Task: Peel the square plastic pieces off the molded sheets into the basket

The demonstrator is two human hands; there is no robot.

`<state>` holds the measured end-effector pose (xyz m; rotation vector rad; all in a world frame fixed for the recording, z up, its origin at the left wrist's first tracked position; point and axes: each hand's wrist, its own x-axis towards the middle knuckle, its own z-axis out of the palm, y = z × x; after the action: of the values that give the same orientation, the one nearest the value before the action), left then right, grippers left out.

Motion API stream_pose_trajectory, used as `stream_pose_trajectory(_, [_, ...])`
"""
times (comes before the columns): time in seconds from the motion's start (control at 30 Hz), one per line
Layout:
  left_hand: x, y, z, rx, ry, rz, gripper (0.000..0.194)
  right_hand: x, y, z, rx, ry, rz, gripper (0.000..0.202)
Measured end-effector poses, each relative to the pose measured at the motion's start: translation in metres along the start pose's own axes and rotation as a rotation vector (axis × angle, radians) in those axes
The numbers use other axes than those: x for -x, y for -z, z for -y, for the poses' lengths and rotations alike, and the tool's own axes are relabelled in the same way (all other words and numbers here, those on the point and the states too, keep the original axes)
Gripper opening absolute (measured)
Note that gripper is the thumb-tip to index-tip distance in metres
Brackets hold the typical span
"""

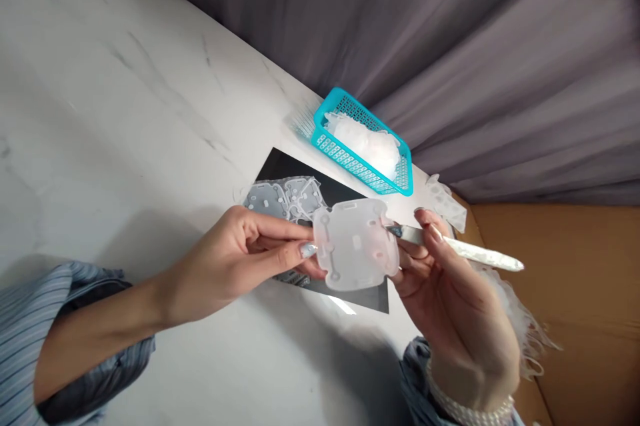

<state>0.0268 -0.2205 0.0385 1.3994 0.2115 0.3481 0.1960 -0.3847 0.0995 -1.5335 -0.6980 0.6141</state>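
My left hand (237, 256) pinches the left edge of a translucent white moulded sheet (350, 249) between thumb and fingers. This sheet has rounded lobes, small slots and raised round spots, and it is held up above the table. In my right hand (450, 299) is a slim knife (483, 255) with a white, wrapped-looking handle. Its dark tip lies at the sheet's upper right edge, and I cannot tell whether it cuts into it. Fingers of my right hand also sit behind the sheet's right side.
Beneath my hands a dark mat (280, 163) carries similar clear moulded sheets (290, 198). Behind it a turquoise basket (337, 154) holds white pieces. Scraps (447, 203) lie at the marble-look table's (125, 113) right edge, beside a brown cardboard box (575, 266). A grey curtain (400, 19) hangs behind.
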Motion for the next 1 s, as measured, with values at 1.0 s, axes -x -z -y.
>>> stream_pose_trajectory(1.0, [-0.001,0.014,0.047,-1.708,-0.152,-0.124,0.055,-0.01,-0.042,-0.066,0.871,0.333,0.423,0.026])
